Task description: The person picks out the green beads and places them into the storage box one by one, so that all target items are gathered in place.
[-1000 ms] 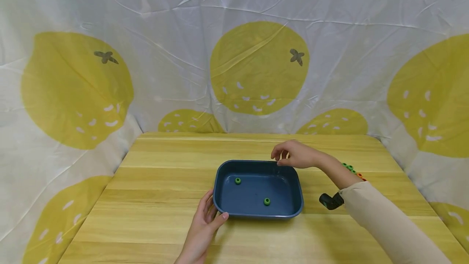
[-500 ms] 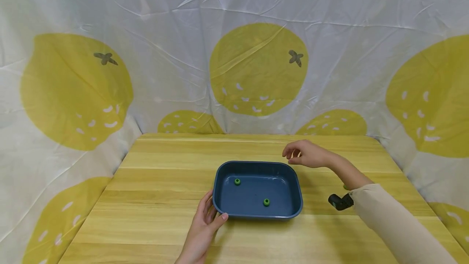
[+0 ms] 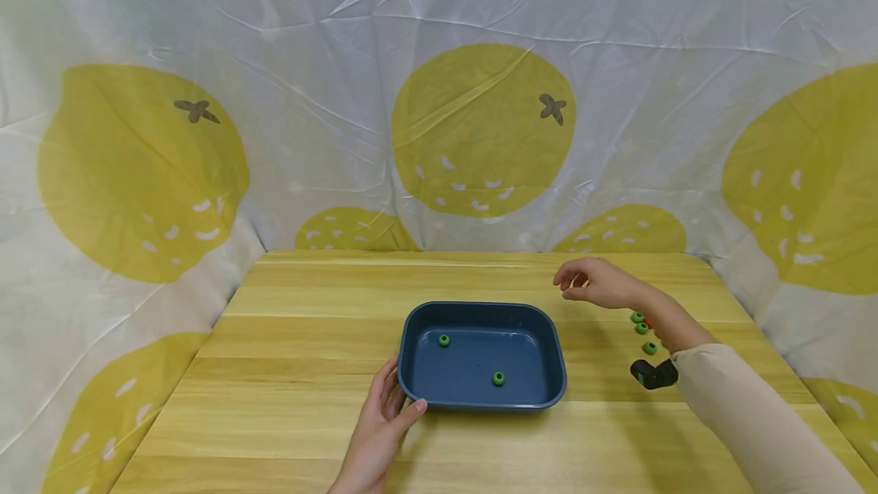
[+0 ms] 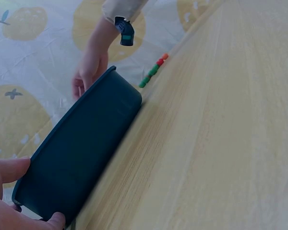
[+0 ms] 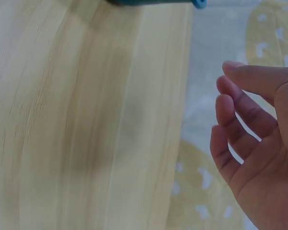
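A dark blue rectangular plastic basin (image 3: 473,360) stands on the wooden table. Two small green beads (image 3: 498,379) with dark holes lie inside it, well apart. My left hand (image 3: 380,425) grips the basin's near left corner, thumb on the rim, fingers against the outer side. Beyond the basin's far right corner, my right hand (image 3: 597,284) hovers above the table. Its fingers are loosely bent, and the right wrist view shows nothing between thumb and fingertips (image 5: 225,103). Under the right forearm lie several green beads (image 3: 641,328) and a red one, partly hidden.
In the left wrist view, the loose green, red and orange beads (image 4: 153,70) form a line beyond the basin. A black wrist camera (image 3: 653,374) hangs from the right sleeve. A lemon-print cloth (image 3: 329,136) hangs behind the wooden table (image 3: 295,357).
My right hand has moved right, away from the basin's far rim, its fingers still loosely bent. Different loose beads show beside the forearm. My left hand and the basin stay in place.
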Tool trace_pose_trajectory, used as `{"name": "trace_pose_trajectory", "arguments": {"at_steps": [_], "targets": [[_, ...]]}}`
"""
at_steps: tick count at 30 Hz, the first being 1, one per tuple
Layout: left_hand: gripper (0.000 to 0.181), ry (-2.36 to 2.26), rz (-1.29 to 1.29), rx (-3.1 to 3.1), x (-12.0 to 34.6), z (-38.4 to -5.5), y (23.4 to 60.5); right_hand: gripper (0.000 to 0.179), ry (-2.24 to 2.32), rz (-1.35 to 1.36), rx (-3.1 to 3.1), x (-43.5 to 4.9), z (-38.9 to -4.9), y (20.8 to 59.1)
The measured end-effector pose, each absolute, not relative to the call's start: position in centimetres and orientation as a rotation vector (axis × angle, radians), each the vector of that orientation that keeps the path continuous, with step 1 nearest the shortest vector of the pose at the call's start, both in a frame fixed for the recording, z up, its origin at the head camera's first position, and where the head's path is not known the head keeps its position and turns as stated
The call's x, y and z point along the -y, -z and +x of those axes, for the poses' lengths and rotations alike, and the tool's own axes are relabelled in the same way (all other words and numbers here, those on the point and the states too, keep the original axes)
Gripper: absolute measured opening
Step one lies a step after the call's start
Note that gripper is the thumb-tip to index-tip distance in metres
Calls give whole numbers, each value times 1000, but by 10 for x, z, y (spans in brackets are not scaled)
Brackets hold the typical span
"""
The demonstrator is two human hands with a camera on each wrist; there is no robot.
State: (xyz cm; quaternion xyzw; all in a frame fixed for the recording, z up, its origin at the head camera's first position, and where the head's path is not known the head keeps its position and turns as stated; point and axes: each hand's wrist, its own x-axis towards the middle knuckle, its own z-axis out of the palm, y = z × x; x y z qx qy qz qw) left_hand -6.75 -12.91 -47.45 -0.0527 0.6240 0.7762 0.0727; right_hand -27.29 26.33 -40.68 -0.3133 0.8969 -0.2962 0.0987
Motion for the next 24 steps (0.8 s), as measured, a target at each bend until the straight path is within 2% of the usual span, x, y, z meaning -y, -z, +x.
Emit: {"name": "trace_pose_trajectory", "arguments": {"at_steps": [24], "targets": [[88, -2351, -150, -1841, 129, -68, 476, 27, 1041, -492, -2717, -355, -263, 427]]}}
